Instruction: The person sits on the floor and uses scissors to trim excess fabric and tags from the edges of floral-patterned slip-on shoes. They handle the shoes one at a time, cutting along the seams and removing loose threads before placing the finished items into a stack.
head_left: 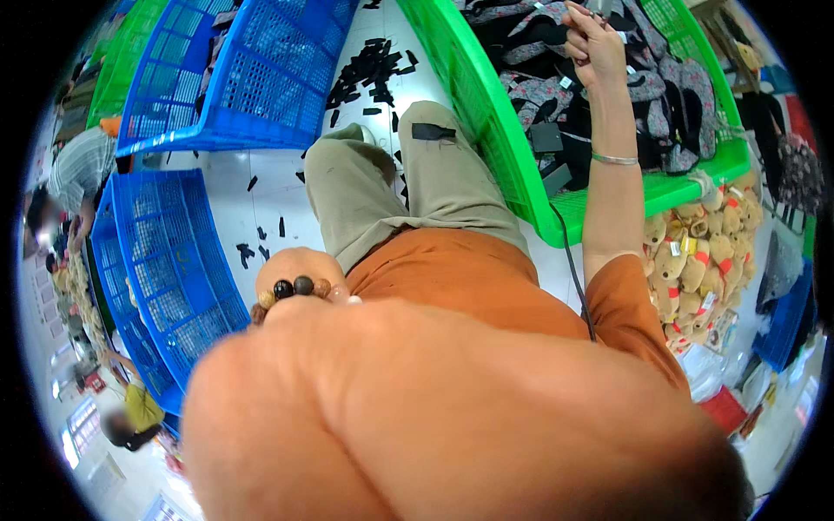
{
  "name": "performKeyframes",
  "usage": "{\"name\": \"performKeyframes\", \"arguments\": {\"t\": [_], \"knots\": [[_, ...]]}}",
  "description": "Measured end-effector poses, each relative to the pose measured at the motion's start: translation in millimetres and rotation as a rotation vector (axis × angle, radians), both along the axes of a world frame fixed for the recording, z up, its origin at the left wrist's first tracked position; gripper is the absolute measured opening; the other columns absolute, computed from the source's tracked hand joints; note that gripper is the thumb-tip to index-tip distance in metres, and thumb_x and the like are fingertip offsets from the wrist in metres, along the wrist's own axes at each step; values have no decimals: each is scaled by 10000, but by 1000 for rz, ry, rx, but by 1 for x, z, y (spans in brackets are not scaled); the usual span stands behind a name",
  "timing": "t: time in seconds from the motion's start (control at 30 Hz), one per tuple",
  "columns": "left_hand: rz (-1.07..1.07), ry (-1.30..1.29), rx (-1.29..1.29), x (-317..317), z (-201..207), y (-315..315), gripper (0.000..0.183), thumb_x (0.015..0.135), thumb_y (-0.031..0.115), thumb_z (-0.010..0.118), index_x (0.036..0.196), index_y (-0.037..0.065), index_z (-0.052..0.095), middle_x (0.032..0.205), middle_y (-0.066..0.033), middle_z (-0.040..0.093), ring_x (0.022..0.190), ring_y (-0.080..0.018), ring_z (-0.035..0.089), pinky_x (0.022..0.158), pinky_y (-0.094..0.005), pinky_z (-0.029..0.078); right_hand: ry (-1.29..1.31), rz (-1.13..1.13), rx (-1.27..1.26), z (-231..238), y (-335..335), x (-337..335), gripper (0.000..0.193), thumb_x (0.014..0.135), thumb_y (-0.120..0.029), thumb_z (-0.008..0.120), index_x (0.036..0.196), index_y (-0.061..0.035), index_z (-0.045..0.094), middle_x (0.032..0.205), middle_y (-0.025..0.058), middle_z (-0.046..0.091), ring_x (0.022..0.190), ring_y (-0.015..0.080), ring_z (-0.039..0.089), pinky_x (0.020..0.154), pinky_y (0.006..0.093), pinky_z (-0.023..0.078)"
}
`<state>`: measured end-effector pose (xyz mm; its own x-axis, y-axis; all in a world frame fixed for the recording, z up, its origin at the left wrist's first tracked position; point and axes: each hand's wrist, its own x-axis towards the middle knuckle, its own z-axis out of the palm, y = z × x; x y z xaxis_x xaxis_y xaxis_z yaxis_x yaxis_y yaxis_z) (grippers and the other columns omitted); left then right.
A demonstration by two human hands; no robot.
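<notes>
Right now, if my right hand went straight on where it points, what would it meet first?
Probably the grey patterned pieces in the green basket, just beyond your right hand in the picture; depth there is unclear.

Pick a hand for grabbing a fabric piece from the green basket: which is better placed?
Right, most likely. The right hand is over the green basket and its gray and black fabric pieces. The left arm is blurred, close to the camera, away from them.
</notes>
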<state>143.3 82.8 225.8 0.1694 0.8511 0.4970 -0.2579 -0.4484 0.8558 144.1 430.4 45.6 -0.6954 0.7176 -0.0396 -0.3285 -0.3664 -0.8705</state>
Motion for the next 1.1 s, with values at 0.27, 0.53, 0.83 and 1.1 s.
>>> {"name": "performKeyframes", "arguments": {"t": [0.27, 0.53, 0.83, 1.1], "knots": [[339, 220, -425, -49, -65, 13, 538, 874, 383, 544, 1188, -54, 543, 1228, -188, 533, 1151, -287, 501, 971, -372, 388, -59, -134, -31, -6, 61, 42, 119, 886, -138, 555, 874, -28, 598, 645, 25, 557, 388, 30, 355, 328, 163, 247], [1124, 1131, -704, -157, -250, -69, 310, 866, 156, 588, 1133, -2, 578, 1104, -132, 597, 994, -213, 548, 856, -305, 424, -791, -221, 253, -90, 175, 147, 247, 913, -245, 547, 987, -26, 635, 701, -7, 557, 485, 33, 407, 429, 172, 333], [1482, 568, -910, -179, -328, -82, 332, 913, 141, 386, 1146, -25, 555, 1126, -186, 570, 1052, -297, 525, 945, -353, 380, -1233, 40, 373, -156, 189, 110, 254, 781, -270, 661, 661, -79, 545, 533, -14, 446, 382, 108, 328, 370, 267, 247], [1479, 1029, -898, -173, -315, -44, 345, 773, 22, 388, 1048, 21, 595, 1126, -158, 577, 1066, -324, 517, 935, -402, 389, -1211, -618, 210, -264, 256, 131, 559, 606, -338, 837, 827, 129, 623, 786, 148, 619, 564, 171, 535, 505, 312, 438]]}}
